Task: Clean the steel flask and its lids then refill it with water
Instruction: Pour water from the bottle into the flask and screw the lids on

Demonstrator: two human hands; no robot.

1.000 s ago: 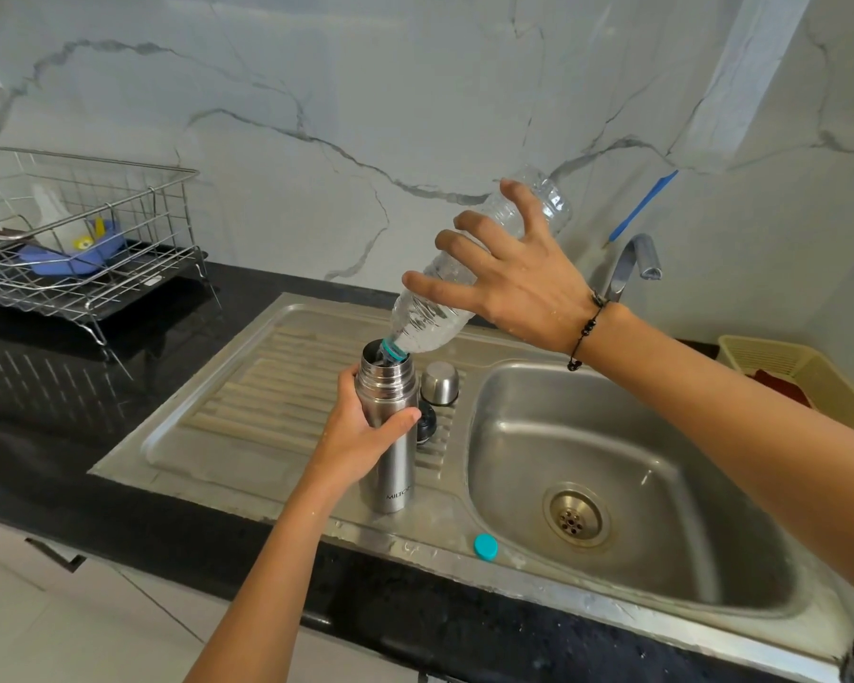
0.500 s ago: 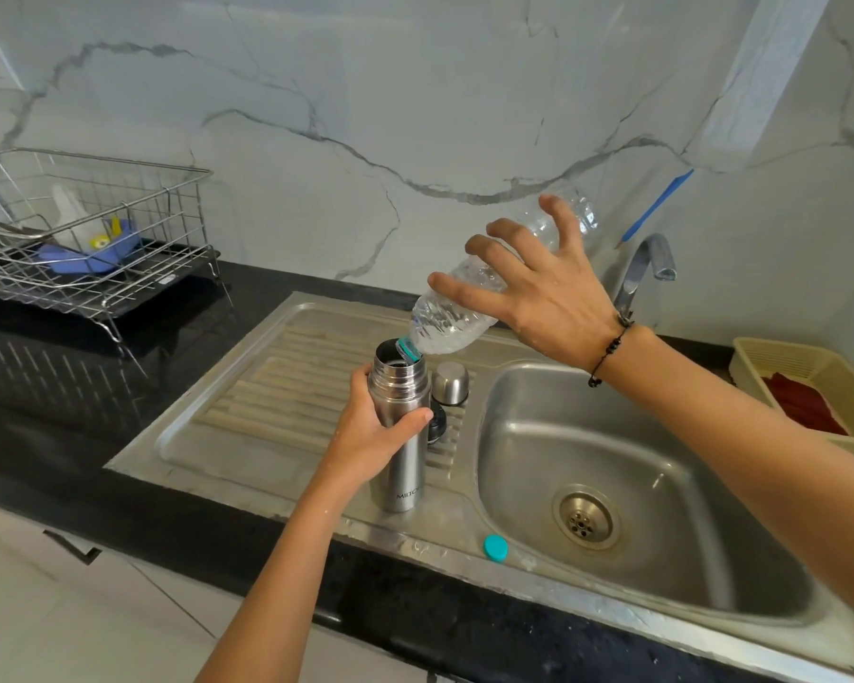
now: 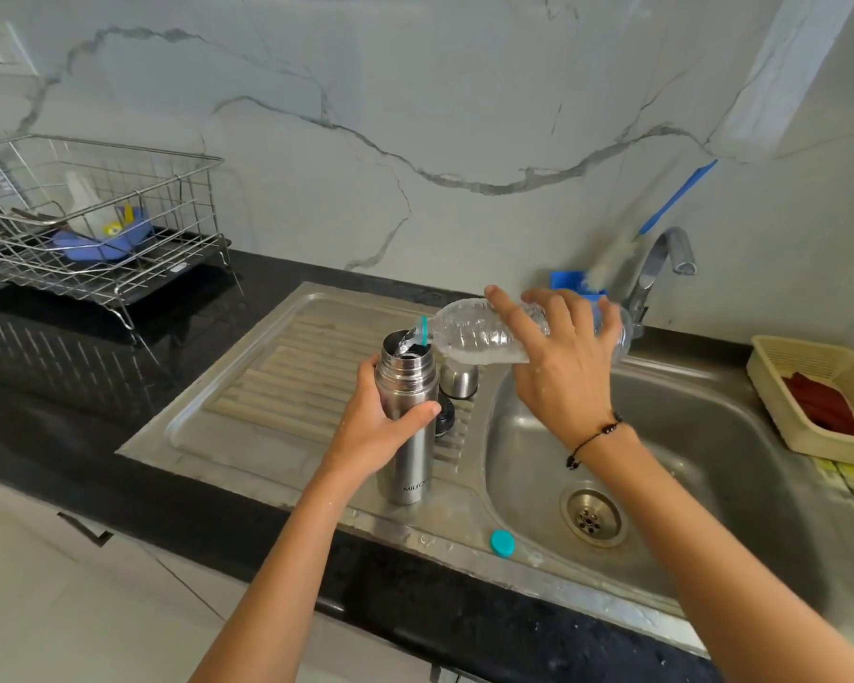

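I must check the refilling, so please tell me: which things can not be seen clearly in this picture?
Head view only:
- Water level in the steel flask: hidden by its wall.
- Black lid: mostly behind the flask and left hand.
- Plastic bottle: middle covered by right hand.
- Brush by the tap: blurred.

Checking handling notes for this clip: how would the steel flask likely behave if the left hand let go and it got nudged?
The flask stands tall and narrow on the ribbed drainboard, so it could tip easily. Water is pouring in from the plastic bottle, so it is probably getting heavier. Its smooth metal looks wet, likely slippery under the left hand.
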